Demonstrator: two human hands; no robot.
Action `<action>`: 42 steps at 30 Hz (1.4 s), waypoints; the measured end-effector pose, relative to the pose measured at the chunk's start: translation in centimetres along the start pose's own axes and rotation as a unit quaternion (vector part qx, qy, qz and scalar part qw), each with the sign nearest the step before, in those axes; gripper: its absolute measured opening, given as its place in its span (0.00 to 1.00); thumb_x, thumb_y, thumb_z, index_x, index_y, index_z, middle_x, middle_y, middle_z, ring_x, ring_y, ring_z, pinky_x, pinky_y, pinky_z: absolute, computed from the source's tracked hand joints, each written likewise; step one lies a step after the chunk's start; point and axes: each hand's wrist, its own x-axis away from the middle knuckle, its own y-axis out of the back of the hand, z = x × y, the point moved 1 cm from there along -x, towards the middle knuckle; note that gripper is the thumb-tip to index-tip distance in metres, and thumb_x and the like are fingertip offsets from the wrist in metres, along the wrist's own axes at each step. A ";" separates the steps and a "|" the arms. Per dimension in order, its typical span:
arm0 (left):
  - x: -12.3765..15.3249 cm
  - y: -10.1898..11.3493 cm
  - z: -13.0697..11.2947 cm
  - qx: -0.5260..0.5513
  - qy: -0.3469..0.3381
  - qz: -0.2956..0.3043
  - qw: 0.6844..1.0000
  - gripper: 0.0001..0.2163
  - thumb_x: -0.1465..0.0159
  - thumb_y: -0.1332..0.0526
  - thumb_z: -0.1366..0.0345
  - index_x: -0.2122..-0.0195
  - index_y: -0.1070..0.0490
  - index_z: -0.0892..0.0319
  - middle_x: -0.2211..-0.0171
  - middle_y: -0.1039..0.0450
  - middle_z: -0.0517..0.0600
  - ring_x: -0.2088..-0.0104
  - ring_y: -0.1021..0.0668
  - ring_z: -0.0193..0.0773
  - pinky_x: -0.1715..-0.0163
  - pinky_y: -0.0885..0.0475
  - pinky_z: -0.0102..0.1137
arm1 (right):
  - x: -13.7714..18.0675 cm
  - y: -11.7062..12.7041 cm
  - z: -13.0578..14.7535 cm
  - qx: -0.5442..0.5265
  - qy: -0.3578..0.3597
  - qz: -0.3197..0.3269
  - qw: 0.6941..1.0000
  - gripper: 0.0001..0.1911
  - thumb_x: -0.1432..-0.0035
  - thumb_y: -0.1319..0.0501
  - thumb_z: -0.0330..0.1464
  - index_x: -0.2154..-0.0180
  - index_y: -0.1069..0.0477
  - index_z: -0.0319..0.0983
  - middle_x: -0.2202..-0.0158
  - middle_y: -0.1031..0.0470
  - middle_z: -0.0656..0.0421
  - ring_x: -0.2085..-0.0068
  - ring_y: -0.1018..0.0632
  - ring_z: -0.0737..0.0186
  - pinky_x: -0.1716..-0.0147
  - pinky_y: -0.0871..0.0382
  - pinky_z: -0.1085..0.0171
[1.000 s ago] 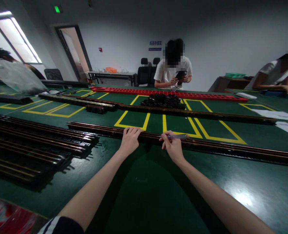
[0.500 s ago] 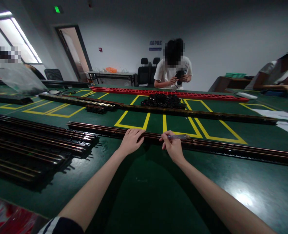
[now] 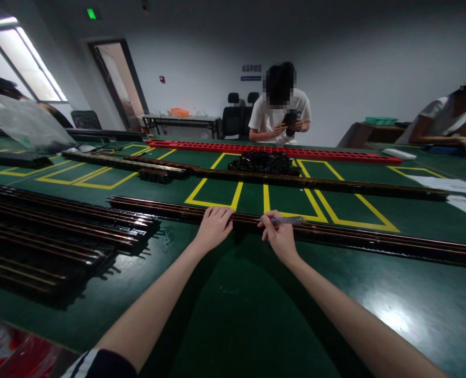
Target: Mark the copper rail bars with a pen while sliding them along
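A long dark rail with copper strips [image 3: 354,242] lies across the green table [image 3: 248,310] in front of me. My left hand [image 3: 213,228] rests on it, fingers curled over its far edge. Just to the right, my right hand [image 3: 279,237] is closed on a thin clear tool like a small screwdriver [image 3: 290,221], whose handle points right along the rail.
A stack of similar rails [image 3: 59,231] lies at the left. Another long rail [image 3: 296,181], a pile of black parts [image 3: 264,161] and a red rack [image 3: 272,150] lie farther back. A person with a phone [image 3: 279,118] sits across; another person [image 3: 449,123] is at the right.
My left hand has shifted slightly right along the rail. The right hand and its tool have stayed in place.
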 end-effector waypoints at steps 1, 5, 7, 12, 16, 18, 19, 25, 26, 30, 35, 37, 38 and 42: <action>0.0 0.0 0.0 -0.002 -0.004 -0.002 1.000 0.13 0.36 0.49 0.68 0.51 0.32 0.57 0.52 0.27 0.51 0.51 0.29 0.43 0.48 0.40 0.39 | 0.0 0.0 0.0 -0.001 0.000 -0.001 1.000 0.15 0.40 0.45 0.44 0.69 0.35 0.39 0.74 0.28 0.60 0.82 0.29 0.70 0.84 0.37 0.70; 0.1 0.0 0.0 -0.004 -0.011 -0.009 1.000 0.15 0.36 0.50 0.71 0.50 0.32 0.57 0.51 0.27 0.51 0.50 0.29 0.42 0.47 0.41 0.39 | 0.0 -0.1 0.0 -0.004 0.005 -0.003 1.000 0.15 0.40 0.45 0.44 0.69 0.35 0.39 0.74 0.28 0.60 0.83 0.30 0.70 0.85 0.38 0.70; 0.2 0.0 0.1 -0.003 -0.011 -0.010 1.000 0.17 0.37 0.51 0.74 0.49 0.33 0.58 0.51 0.28 0.51 0.49 0.29 0.41 0.46 0.42 0.39 | 0.0 -0.1 0.0 -0.001 0.007 -0.002 1.000 0.15 0.40 0.45 0.45 0.69 0.35 0.39 0.74 0.27 0.59 0.83 0.30 0.70 0.85 0.37 0.70; 0.3 0.3 0.2 0.001 0.001 -0.011 1.000 0.21 0.41 0.52 0.79 0.49 0.32 0.58 0.51 0.28 0.52 0.48 0.30 0.42 0.45 0.42 0.41 | 0.0 0.0 0.0 0.002 -0.001 -0.004 1.000 0.17 0.40 0.45 0.46 0.69 0.35 0.39 0.73 0.27 0.58 0.82 0.29 0.69 0.85 0.36 0.70; 0.2 0.4 0.2 0.006 0.009 -0.012 1.000 0.23 0.43 0.52 0.81 0.50 0.31 0.58 0.51 0.27 0.52 0.49 0.29 0.42 0.44 0.43 0.43 | 0.0 0.0 -0.1 0.004 -0.003 -0.006 1.000 0.18 0.41 0.45 0.47 0.69 0.35 0.39 0.73 0.27 0.58 0.82 0.29 0.69 0.85 0.36 0.70; 0.2 0.4 0.2 0.007 0.009 -0.010 1.000 0.23 0.44 0.52 0.81 0.50 0.31 0.58 0.51 0.27 0.52 0.49 0.29 0.42 0.44 0.43 0.43 | 0.0 0.1 0.0 0.005 -0.003 -0.013 1.000 0.18 0.41 0.46 0.48 0.69 0.35 0.39 0.74 0.27 0.59 0.82 0.29 0.69 0.85 0.36 0.70; 0.2 0.4 0.2 0.006 0.007 -0.009 1.000 0.23 0.44 0.52 0.82 0.50 0.31 0.58 0.51 0.27 0.52 0.49 0.29 0.43 0.44 0.43 0.43 | 0.0 0.1 0.0 0.004 -0.003 -0.016 1.000 0.18 0.41 0.46 0.48 0.69 0.35 0.39 0.74 0.28 0.59 0.82 0.29 0.69 0.85 0.36 0.70; 0.1 0.2 0.4 0.029 0.001 -0.004 1.000 0.25 0.45 0.53 0.83 0.49 0.32 0.59 0.51 0.28 0.52 0.48 0.29 0.42 0.43 0.42 0.44 | 0.1 0.1 0.0 -0.001 -0.006 -0.028 1.000 0.18 0.41 0.46 0.48 0.70 0.35 0.39 0.75 0.29 0.60 0.83 0.30 0.70 0.85 0.38 0.71; 0.1 0.2 0.5 0.040 -0.002 -0.003 0.999 0.25 0.45 0.53 0.83 0.49 0.32 0.59 0.51 0.28 0.52 0.48 0.29 0.42 0.44 0.41 0.43 | 0.1 0.1 0.0 -0.003 -0.007 -0.026 1.000 0.18 0.41 0.46 0.47 0.70 0.36 0.39 0.75 0.29 0.60 0.83 0.30 0.70 0.85 0.38 0.71; 0.1 0.1 0.9 0.079 -0.003 0.005 0.997 0.25 0.44 0.55 0.83 0.49 0.33 0.58 0.51 0.28 0.52 0.49 0.29 0.40 0.45 0.38 0.40 | 0.0 0.1 -0.1 -0.011 -0.010 -0.015 1.000 0.17 0.40 0.46 0.47 0.69 0.36 0.39 0.75 0.30 0.61 0.83 0.30 0.70 0.85 0.38 0.71; 0.1 0.1 1.0 0.086 0.008 0.027 0.996 0.21 0.41 0.53 0.77 0.48 0.35 0.59 0.51 0.30 0.53 0.48 0.30 0.41 0.45 0.40 0.40 | 0.0 0.1 0.0 -0.011 -0.013 -0.013 1.000 0.18 0.41 0.45 0.48 0.69 0.36 0.39 0.75 0.30 0.61 0.82 0.30 0.70 0.85 0.37 0.70; 0.1 0.2 0.9 0.088 0.010 0.033 0.996 0.19 0.39 0.52 0.74 0.48 0.35 0.59 0.51 0.30 0.53 0.48 0.31 0.42 0.45 0.40 0.41 | 0.0 0.1 0.0 -0.012 -0.011 -0.015 1.000 0.18 0.41 0.45 0.48 0.70 0.36 0.39 0.75 0.30 0.61 0.82 0.30 0.70 0.85 0.37 0.70; 0.0 0.2 0.8 0.087 0.013 0.035 0.995 0.17 0.38 0.52 0.72 0.48 0.35 0.59 0.51 0.30 0.53 0.49 0.31 0.42 0.46 0.40 0.41 | 0.0 0.1 0.0 -0.012 -0.010 -0.015 1.000 0.19 0.41 0.45 0.48 0.70 0.36 0.39 0.75 0.30 0.61 0.82 0.30 0.70 0.85 0.37 0.70; 0.0 0.2 0.7 0.077 0.021 0.034 0.996 0.16 0.35 0.50 0.65 0.48 0.36 0.58 0.51 0.30 0.53 0.49 0.31 0.44 0.47 0.40 0.42 | 0.0 0.1 0.0 -0.010 -0.006 -0.017 1.000 0.20 0.42 0.46 0.49 0.70 0.35 0.39 0.75 0.30 0.60 0.82 0.30 0.69 0.85 0.37 0.70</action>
